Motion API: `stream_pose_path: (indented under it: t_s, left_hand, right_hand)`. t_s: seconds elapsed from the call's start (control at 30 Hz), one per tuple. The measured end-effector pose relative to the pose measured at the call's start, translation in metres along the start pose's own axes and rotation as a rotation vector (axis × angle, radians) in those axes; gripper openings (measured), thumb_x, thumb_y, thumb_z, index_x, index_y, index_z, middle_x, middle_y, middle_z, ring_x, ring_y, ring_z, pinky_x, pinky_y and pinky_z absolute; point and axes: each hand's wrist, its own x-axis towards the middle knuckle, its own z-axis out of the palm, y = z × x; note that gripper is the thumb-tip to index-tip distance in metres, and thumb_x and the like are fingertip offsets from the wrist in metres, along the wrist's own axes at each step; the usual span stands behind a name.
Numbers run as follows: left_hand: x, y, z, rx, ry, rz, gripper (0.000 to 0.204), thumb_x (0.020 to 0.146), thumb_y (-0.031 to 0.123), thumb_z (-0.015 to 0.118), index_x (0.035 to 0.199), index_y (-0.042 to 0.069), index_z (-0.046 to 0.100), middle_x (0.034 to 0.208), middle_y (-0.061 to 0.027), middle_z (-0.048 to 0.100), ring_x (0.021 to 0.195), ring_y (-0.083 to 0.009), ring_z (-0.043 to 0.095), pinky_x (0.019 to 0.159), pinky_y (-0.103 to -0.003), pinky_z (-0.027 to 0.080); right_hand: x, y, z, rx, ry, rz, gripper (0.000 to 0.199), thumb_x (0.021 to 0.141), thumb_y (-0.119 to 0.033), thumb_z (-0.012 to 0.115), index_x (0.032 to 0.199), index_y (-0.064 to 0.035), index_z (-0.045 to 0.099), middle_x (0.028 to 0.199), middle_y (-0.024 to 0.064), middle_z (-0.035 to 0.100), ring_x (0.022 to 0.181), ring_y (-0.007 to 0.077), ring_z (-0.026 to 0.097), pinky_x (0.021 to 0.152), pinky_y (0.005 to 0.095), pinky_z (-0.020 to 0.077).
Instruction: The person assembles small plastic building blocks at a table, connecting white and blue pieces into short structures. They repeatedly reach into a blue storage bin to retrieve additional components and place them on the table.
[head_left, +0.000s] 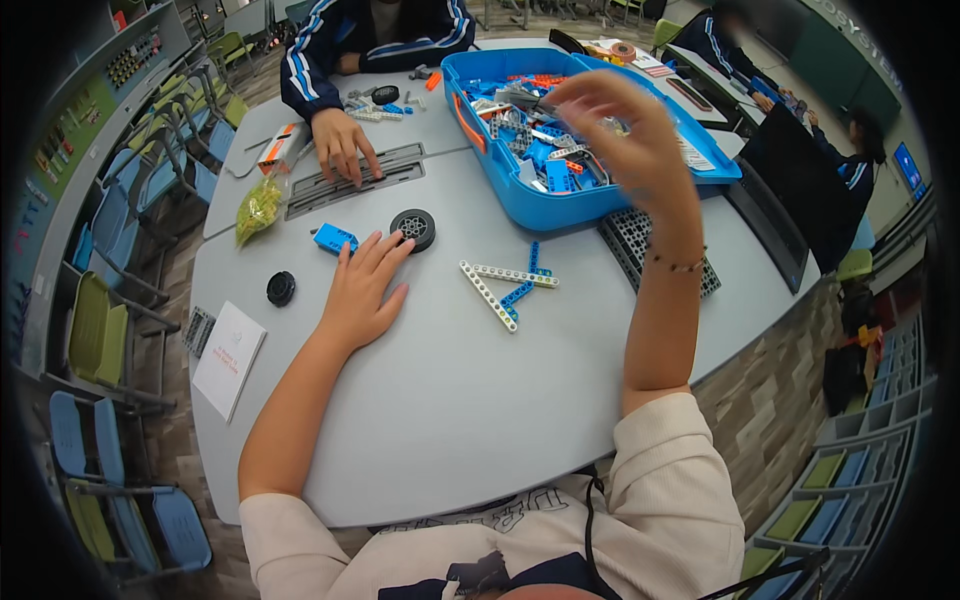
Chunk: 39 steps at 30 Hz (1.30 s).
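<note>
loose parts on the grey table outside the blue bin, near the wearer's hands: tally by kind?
Black wheels: 2 — one at the left hand's fingertips, one farther left
Blue block: 1
Beam assembly, white and blue: 1
Total: 4
Right hand is blurred above the bin.

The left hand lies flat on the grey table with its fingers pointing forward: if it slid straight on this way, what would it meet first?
Probably the black toy wheel: the left hand has its fingertips just short of it, perhaps already touching.
</note>
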Motion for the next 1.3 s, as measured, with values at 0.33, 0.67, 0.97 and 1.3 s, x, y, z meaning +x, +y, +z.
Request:
stream_pose_path:
  t_s: [0.33,0.67,0.97,1.3]
  left_hand:
    - [-0.008,0.008,-0.002,0.03,0.143,0.189,0.049,0.081,0.015,0.063,0.128,0.014,0.05,0.132,-0.0061,0.049,0.128,-0.0277,0.041,0.11,-0.054,0.021]
    - [-0.024,0.067,0.005,-0.013,0.343,0.518,0.051,0.077,0.032,0.074,0.121,0.017,0.054,0.114,-0.0024,0.058,0.109,-0.0193,0.055,0.108,-0.047,0.027]
    - [-0.039,0.082,-0.002,-0.45,0.268,0.444,0.017,0.085,0.022,0.067,0.091,0.011,0.056,0.076,-0.0009,0.059,0.068,-0.0188,0.058,0.101,-0.046,0.038]
    - [-0.041,0.093,-0.013,-0.787,0.16,0.192,0.016,0.095,0.019,0.055,0.086,0.005,0.054,0.072,-0.0059,0.059,0.06,-0.0249,0.056,0.102,-0.05,0.039]
  right_hand:
    - [-0.108,0.046,0.076,-0.444,-0.498,-0.029,0.02,0.072,-0.007,0.066,0.092,-0.0101,0.068,0.108,0.0057,0.059,0.109,0.0264,0.051,0.093,0.0394,0.0409]
    - [-0.127,0.014,0.092,-0.224,-0.413,-0.063,0.015,0.083,-0.011,0.058,0.096,-0.0046,0.059,0.086,0.0093,0.06,0.084,0.0275,0.053,0.079,0.0388,0.0385]
    - [-0.146,-0.012,0.11,0.169,-0.645,0.155,0.023,0.096,-0.02,0.042,0.097,-0.0041,0.058,0.07,0.0148,0.059,0.066,0.0322,0.058,0.064,0.0404,0.0431]
    - [-0.14,-0.02,0.103,0.452,-0.692,0.419,0.031,0.101,-0.029,0.04,0.095,-0.005,0.059,0.065,-0.0037,0.035,0.062,0.0074,0.032,0.059,0.0239,0.0312]
